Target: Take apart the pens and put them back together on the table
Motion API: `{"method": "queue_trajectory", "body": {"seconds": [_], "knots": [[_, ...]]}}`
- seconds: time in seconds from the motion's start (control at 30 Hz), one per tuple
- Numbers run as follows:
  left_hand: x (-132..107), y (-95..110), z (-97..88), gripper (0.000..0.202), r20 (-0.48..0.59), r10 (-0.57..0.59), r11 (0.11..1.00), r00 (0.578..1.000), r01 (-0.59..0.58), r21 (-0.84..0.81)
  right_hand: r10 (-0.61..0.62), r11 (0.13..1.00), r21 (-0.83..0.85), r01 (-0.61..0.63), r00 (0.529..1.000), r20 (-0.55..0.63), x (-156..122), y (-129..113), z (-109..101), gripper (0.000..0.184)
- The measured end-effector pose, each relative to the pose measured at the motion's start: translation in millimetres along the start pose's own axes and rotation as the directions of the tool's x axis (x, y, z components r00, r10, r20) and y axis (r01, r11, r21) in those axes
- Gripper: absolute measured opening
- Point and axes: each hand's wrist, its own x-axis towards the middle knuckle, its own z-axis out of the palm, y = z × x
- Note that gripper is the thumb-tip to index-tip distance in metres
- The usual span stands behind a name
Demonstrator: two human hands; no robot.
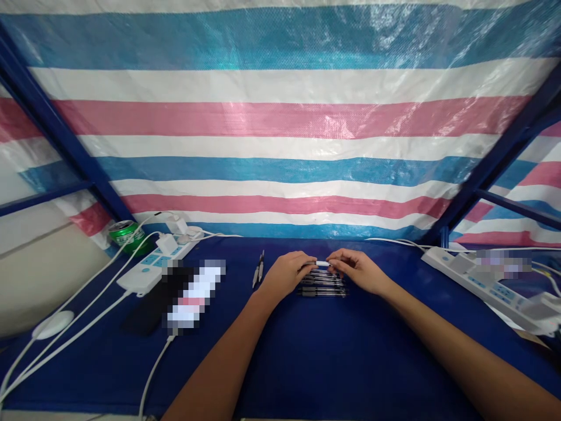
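The fingers (307, 263) of the left hand (287, 273) and the right hand (357, 270) are curled inward and pinch a small white cylindrical piece (322, 264) between them, one hand at each end, just above the counter. Directly beneath the hands, a neat stack of clear-barrelled pens (322, 285) with dark fittings lies crosswise to the forearms, nearly touching the fingers. Just beyond the left hand, two slim pens (258, 269) lie apart from the stack, angled and close together. Further left, a blurred white pack (195, 295) lies beside a dark, blurred flat object (151, 301), both too obscured to identify. Behind them sits a white power strip (158, 263) with blue panels, plugged-in adapters and white cables, and a green can (127, 237) stands at the far left corner. A second white power strip (482, 280) runs along the right side, well apart from the right hand. Neither strip stands between the hands and the pens. The blue-covered counter (307, 362) meets a striped blue, white and pink tarpaulin (280, 117) at its far edge, just behind the stack, and dark blue frame bars (65, 128) rise at both sides.
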Motion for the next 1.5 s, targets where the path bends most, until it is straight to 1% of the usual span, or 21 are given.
{"method": "queue_trajectory", "body": {"seconds": [0.1,0.23,0.3,0.33,0.4,0.47,0.63,0.7,0.8,0.87,1.0,1.07,1.13,1.23,1.33,1.43,1.5], "knots": [[0,2,-0.3,0.023,0.001,-0.002,1.0,1.0,0.002,0.007,-0.013,1.0,-0.024,0.012,0.999,-0.042,0,0,0,0.036],[1,3,-0.4,0.022,0.016,-0.004,1.0,1.0,0.004,0.011,0.008,1.0,0.001,-0.008,1.0,0.01,-1,1,1,0.034],[0,4,-0.5,0.022,0.025,-0.005,1.0,1.0,0.005,0.016,-0.014,1.0,0.011,0.014,1.0,-0.006,-1,1,2,0.033],[0,4,-0.6,0.022,0.026,-0.006,1.0,1.0,0.006,0.019,-0.017,1.0,0.021,0.017,1.0,-0.016,-1,1,2,0.036],[0,5,-1.0,0.023,0.029,-0.006,1.0,1.0,0.005,0.021,0.006,1.0,0.028,-0.007,1.0,0.005,-2,0,2,0.038],[0,5,-1.6,0.024,0.035,-0.008,1.0,0.999,0.007,0.03,0.015,1.0,-0.001,-0.015,1.0,0.025,-2,-1,2,0.034],[2,8,-1.6,0.023,0.077,-0.038,0.996,0.996,0.032,0.079,-0.098,0.981,-0.172,0.089,0.994,-0.041,-2,-4,2,0.018],[2,9,-1.0,0.023,0.094,-0.052,0.995,0.994,0.044,0.09,-0.143,0.957,-0.261,0.126,0.988,-0.048,-2,-4,2,0.016],[3,9,-1.2,0.026,0.104,-0.077,0.994,0.992,0.069,0.08,-0.244,0.911,-0.354,0.21,0.968,-0.054,-3,-5,1,0.012],[3,9,-3.2,0.026,0.092,-0.091,0.994,0.992,0.086,0.06,-0.305,0.882,-0.393,0.261,0.951,-0.053,-3,-5,-1,0.014],[3,8,-9.8,0.017,0.013,-0.115,0.992,0.993,0.114,0.061,-0.366,0.853,-0.426,0.301,0.927,-0.078,-4,-6,-8,0.028],[3,8,-12.0,0.012,-0.014,-0.127,0.988,0.992,0.127,0.084,-0.386,0.837,-0.448,0.315,0.919,-0.075,-4,-7,-12,0.029],[4,6,-12.6,0.012,-0.03,-0.145,0.984,0.989,0.148,0.101,-0.4,0.819,-0.473,0.325,0.914,-0.064,-4,-8,-14,0.028],[6,1,-11.2,0.011,-0.048,-0.183,0.978,0.982,0.186,0.089,-0.393,0.811,-0.498,0.308,0.916,-0.073,-4,-9,-17,0.026],[7,-4,-10.9,0.012,-0.07,-0.225,0.973,0.972,0.228,0.039,-0.347,0.832,-0.505,0.23,0.926,-0.149,-3,-5,-22,0.024],[6,-8,-13.4,0.03,-0.099,-0.271,0.963,0.957,0.269,-0.036,-0.275,0.862,-0.497,0.102,0.917,-0.288,0,4,-33,0.027],[5,-10,-15.8,0.041,-0.115,-0.306,0.95,0.945,0.296,-0.096,-0.202,0.877,-0.481,0.005,0.911,-0.359,2,12,-44,0.033]]}}
